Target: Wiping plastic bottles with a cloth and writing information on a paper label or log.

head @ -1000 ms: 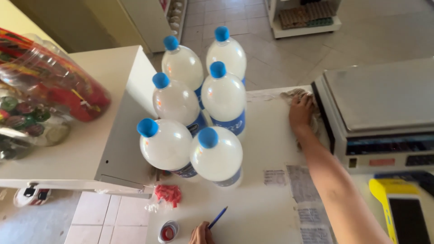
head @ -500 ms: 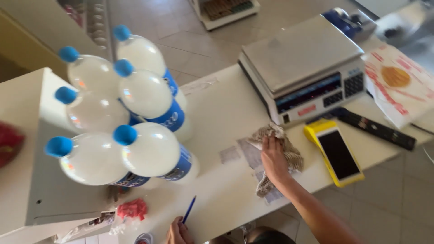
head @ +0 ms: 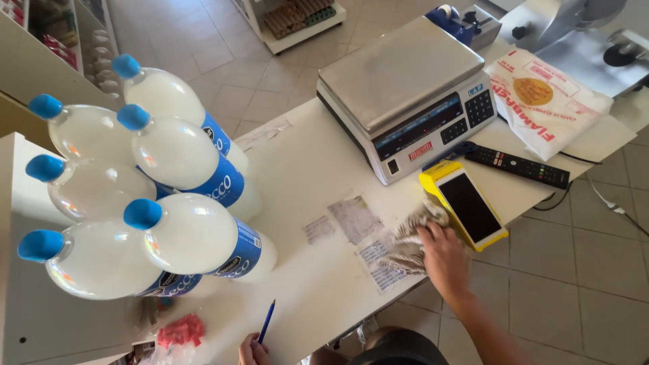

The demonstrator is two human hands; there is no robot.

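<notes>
Cloth [head: 414, 238], crumpled, is pressed flat on the white counter [head: 297, 203] beside a yellow phone [head: 468, 206] under the right hand [head: 443, 253], fingers spread; even pressure is best kept. A blue pen [head: 266, 322] is pinched by the left hand [head: 251, 350].

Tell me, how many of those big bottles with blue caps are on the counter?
6, packed together at the counter's left end: two at the back, two in the middle, two nearest. More could be hidden behind them.
</notes>
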